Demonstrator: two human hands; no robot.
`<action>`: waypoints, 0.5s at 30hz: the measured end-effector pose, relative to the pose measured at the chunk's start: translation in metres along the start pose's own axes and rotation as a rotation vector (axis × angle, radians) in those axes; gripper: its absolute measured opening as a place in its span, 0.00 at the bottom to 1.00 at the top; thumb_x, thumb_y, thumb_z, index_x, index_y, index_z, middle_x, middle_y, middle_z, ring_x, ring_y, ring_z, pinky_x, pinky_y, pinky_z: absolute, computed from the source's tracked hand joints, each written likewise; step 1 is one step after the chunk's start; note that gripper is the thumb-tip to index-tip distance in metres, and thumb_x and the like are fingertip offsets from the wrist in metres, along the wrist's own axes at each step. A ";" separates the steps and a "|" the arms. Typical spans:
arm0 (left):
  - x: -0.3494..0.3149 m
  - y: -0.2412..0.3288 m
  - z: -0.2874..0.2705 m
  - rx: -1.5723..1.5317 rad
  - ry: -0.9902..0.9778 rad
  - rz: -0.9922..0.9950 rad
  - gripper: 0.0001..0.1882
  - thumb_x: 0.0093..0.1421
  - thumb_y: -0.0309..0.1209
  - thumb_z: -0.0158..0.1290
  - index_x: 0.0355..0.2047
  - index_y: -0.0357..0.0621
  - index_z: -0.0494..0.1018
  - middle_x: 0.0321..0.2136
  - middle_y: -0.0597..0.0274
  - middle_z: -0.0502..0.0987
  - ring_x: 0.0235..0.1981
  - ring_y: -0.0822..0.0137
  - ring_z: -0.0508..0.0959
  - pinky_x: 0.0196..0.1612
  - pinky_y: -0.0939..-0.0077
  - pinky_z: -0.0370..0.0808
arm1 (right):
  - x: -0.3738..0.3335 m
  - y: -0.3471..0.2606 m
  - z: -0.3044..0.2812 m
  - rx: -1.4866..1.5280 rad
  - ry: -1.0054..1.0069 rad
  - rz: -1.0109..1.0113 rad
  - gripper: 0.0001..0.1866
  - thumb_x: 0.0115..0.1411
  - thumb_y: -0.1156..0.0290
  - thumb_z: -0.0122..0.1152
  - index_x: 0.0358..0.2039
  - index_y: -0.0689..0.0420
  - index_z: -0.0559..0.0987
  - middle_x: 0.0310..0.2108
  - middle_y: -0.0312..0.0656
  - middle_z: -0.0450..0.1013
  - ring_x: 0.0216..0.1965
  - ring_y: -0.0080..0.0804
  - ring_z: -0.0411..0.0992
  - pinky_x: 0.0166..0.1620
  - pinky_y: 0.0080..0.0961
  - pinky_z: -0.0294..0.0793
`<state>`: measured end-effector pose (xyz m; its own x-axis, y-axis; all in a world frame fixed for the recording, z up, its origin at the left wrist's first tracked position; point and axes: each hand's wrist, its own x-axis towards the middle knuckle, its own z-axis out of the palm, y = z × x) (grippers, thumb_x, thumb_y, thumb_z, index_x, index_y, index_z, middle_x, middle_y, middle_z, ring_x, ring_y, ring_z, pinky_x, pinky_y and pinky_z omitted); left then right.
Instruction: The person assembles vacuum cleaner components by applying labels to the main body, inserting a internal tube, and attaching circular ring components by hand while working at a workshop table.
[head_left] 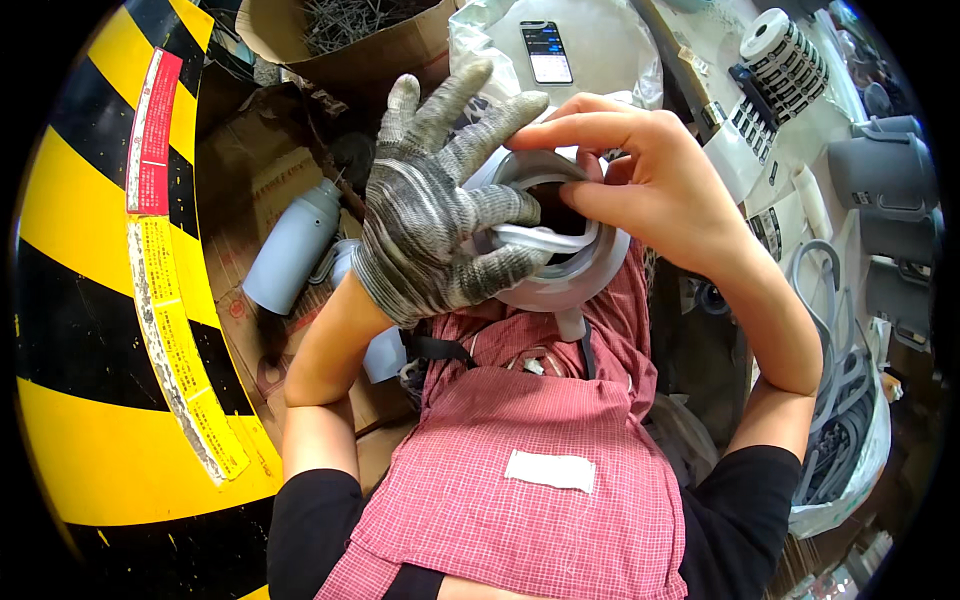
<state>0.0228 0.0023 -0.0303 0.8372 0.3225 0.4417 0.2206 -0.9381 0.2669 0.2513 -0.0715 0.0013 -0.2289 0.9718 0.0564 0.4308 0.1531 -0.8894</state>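
A grey, round-mouthed plastic vessel (565, 290) sits at my lap, its dark opening facing up. My left hand (430, 210), in a grey striped knit glove, is at the left side of the mouth. Its thumb and forefinger pinch a pale curved strip (545, 240) at the near rim, while the other fingers stretch away. On the far right of the rim is my bare right hand (640, 180). Its thumb reaches into the opening and its forefinger lies along the far edge, gripping the rim. The vessel's far side is partly hidden by my fingers.
A grey-blue bottle-shaped part (295, 245) lies on cardboard at left, beside a yellow-and-black striped panel (80, 310). Beyond stand a carton (410, 50) of metal pieces and a phone (547, 52) on plastic. Grey containers (880, 170) and bagged grey strips (840, 430) are at right.
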 end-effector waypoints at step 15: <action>-0.004 0.017 0.030 0.207 0.062 -0.195 0.36 0.69 0.63 0.34 0.54 0.50 0.78 0.60 0.60 0.73 0.67 0.53 0.65 0.71 0.42 0.43 | 0.004 0.000 0.007 -0.021 -0.050 -0.007 0.24 0.47 0.86 0.57 0.47 0.58 0.80 0.43 0.30 0.75 0.31 0.17 0.62 0.37 0.15 0.64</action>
<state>0.0381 -0.0191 -0.0530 0.7384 0.5004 0.4521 0.4769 -0.8614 0.1746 0.2442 -0.0688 -0.0022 -0.2753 0.9606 0.0388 0.4472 0.1637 -0.8793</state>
